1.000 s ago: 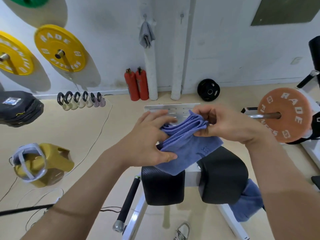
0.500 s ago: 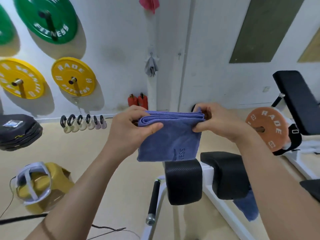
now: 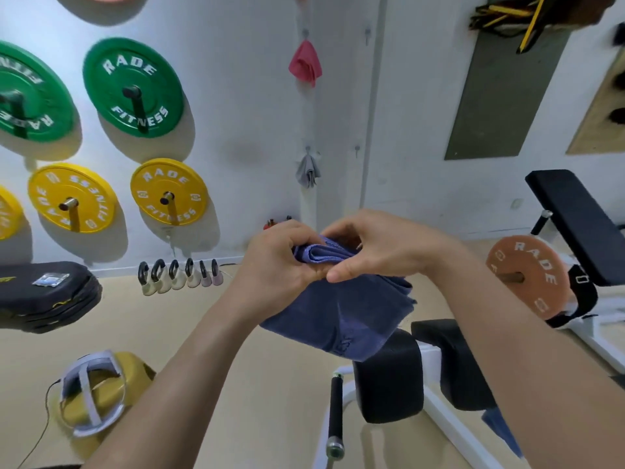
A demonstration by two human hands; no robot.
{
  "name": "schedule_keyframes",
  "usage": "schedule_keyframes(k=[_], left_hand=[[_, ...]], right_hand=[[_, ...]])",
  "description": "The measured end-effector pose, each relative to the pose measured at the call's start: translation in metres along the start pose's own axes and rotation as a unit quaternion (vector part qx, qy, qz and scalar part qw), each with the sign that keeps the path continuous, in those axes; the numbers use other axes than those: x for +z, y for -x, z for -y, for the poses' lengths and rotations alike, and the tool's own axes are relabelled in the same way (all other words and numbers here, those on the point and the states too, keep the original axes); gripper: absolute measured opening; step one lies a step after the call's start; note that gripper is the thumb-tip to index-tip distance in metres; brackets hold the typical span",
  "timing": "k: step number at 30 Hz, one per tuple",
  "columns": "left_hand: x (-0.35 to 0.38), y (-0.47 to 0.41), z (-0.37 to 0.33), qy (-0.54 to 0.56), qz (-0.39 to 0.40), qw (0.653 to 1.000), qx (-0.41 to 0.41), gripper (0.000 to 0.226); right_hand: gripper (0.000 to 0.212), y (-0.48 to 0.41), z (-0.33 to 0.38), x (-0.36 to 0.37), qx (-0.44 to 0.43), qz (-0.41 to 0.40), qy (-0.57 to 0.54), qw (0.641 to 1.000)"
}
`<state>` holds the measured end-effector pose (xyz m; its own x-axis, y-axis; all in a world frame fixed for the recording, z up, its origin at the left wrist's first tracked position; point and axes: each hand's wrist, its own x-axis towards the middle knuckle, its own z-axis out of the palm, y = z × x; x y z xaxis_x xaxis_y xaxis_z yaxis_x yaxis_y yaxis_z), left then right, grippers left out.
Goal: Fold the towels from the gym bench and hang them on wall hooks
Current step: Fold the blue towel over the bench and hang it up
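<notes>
A folded blue towel [image 3: 341, 316] hangs in front of me, above the black pads of the gym bench [image 3: 389, 377]. My left hand [image 3: 277, 262] grips its bunched top edge from the left. My right hand [image 3: 375, 248] pinches the same edge from the right, fingers curled over the folds. On the wall ahead a pink towel [image 3: 304, 64] hangs from an upper hook and a grey towel [image 3: 307, 170] from a lower hook. Two bare hooks [image 3: 367, 32] [image 3: 357, 149] sit just right of them. Another blue towel [image 3: 500, 431] hangs low beside the bench, partly behind my right arm.
Green and yellow weight plates [image 3: 133, 88] are mounted on the left wall. Small kettlebells [image 3: 179, 274] line the floor below, near black mats [image 3: 47, 292] and a yellow object [image 3: 98, 390]. An orange plate [image 3: 527, 279] and a second bench [image 3: 581, 225] stand at right.
My hands have come together on the towel's top edge, bunching it, where earlier they held it spread wide. The view has tilted upward, showing the pink towel and upper hooks.
</notes>
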<state>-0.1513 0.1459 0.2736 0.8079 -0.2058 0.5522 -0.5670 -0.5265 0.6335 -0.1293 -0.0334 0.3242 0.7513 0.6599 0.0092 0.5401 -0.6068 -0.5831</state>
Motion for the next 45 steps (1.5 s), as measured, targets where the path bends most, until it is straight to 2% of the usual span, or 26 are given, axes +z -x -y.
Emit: schedule_keyframes(k=[4, 7, 9, 12, 17, 22, 28, 32, 35, 38, 41, 45], left_hand=[[-0.005, -0.009, -0.002, 0.055, 0.015, 0.998, -0.034, 0.032], [-0.010, -0.012, 0.005, 0.055, -0.021, 0.998, -0.039, 0.045], [-0.019, -0.007, 0.017, 0.035, -0.032, 0.998, -0.036, 0.037], [-0.033, 0.002, 0.037, 0.009, 0.010, 0.997, -0.075, 0.026], [-0.049, -0.005, 0.069, -0.030, 0.099, 0.985, -0.140, 0.039], [-0.063, -0.019, 0.113, 0.066, 0.044, 0.983, -0.168, 0.061], [-0.097, -0.034, 0.165, 0.117, -0.011, 0.982, -0.147, 0.032], [-0.139, -0.044, 0.198, 0.180, -0.033, 0.972, -0.149, 0.020], [-0.164, -0.051, 0.205, 0.231, 0.020, 0.960, -0.155, 0.025], [-0.181, -0.066, 0.212, 0.230, 0.138, 0.947, -0.179, 0.024], [-0.187, -0.082, 0.228, 0.230, 0.240, 0.926, -0.181, 0.021], [-0.171, -0.101, 0.254, 0.276, 0.267, 0.904, -0.187, 0.015]], right_hand=[[0.010, -0.015, -0.018, -0.002, -0.028, -0.026, -0.025, 0.999], [0.012, -0.025, -0.035, 0.000, -0.052, -0.075, -0.101, 0.991], [0.018, -0.028, -0.048, 0.002, -0.055, -0.102, -0.183, 0.976], [0.023, -0.031, -0.062, 0.004, -0.055, -0.150, -0.264, 0.951], [0.021, -0.053, -0.065, 0.012, -0.061, -0.175, -0.299, 0.936], [0.015, -0.092, -0.061, 0.030, 0.007, -0.221, -0.314, 0.923], [0.014, -0.162, -0.041, 0.061, 0.074, -0.269, -0.339, 0.899], [0.017, -0.219, -0.021, 0.082, 0.089, -0.299, -0.256, 0.915], [0.028, -0.248, -0.006, 0.089, 0.091, -0.333, -0.184, 0.920], [0.036, -0.269, -0.003, 0.089, 0.084, -0.358, -0.184, 0.912], [0.045, -0.280, -0.010, 0.085, 0.075, -0.337, -0.250, 0.905], [0.037, -0.287, -0.023, 0.073, 0.093, -0.304, -0.367, 0.874]])
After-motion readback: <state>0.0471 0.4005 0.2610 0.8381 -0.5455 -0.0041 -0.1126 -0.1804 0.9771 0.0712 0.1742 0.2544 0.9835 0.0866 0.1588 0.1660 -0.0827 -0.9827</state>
